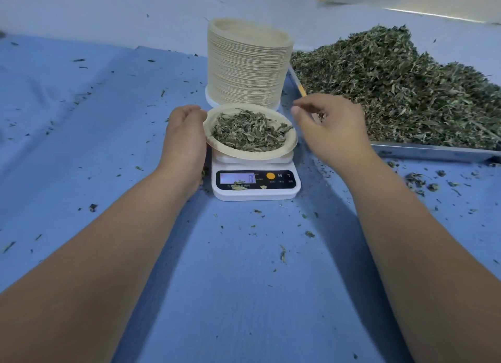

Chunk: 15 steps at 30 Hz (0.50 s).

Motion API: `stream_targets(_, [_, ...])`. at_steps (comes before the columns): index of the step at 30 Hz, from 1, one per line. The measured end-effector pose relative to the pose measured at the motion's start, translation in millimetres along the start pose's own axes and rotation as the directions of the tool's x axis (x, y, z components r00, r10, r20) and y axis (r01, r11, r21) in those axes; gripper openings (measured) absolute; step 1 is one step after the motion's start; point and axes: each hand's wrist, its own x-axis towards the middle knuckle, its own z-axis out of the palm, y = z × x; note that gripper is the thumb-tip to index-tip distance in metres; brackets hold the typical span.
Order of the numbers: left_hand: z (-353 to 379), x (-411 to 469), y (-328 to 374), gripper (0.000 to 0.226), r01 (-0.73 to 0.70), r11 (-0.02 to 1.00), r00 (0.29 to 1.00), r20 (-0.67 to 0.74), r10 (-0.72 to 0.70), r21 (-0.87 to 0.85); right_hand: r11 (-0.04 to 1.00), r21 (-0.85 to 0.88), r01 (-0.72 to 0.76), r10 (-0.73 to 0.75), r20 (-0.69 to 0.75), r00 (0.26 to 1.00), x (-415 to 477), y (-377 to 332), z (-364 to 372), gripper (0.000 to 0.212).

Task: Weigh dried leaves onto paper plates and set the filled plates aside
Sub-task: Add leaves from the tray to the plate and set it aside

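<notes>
Left hand [185, 137] grips left rim of paper plate [244, 155], leaf-filled, tilted over digital scale [256, 186] | right hand [333, 129] just right of plate, loosely curled; whether it holds anything: cannot tell

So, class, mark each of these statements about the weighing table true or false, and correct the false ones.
1. The plate on the scale holds leaves. True.
2. The stack of empty plates stands nearer the person than the scale. False: it stands behind the scale.
3. The left hand grips the plate's rim. True.
4. The big heap of leaves lies in a tray on the left. False: it is on the right.
</notes>
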Motion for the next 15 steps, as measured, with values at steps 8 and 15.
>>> stream_targets(8, [0.8,1.4,-3.0,0.052,-0.006,1.0,1.0,0.013,0.005,0.028,0.994,-0.096,0.053,-0.013,0.375,0.927,8.0,-50.9,20.0,0.049])
stream_targets(15, [1.4,-1.5,-1.5,0.053,0.028,0.999,1.0,-0.006,-0.027,0.047,0.995,-0.033,0.092,-0.079,0.278,0.957,8.3,-54.2,34.5,0.014])
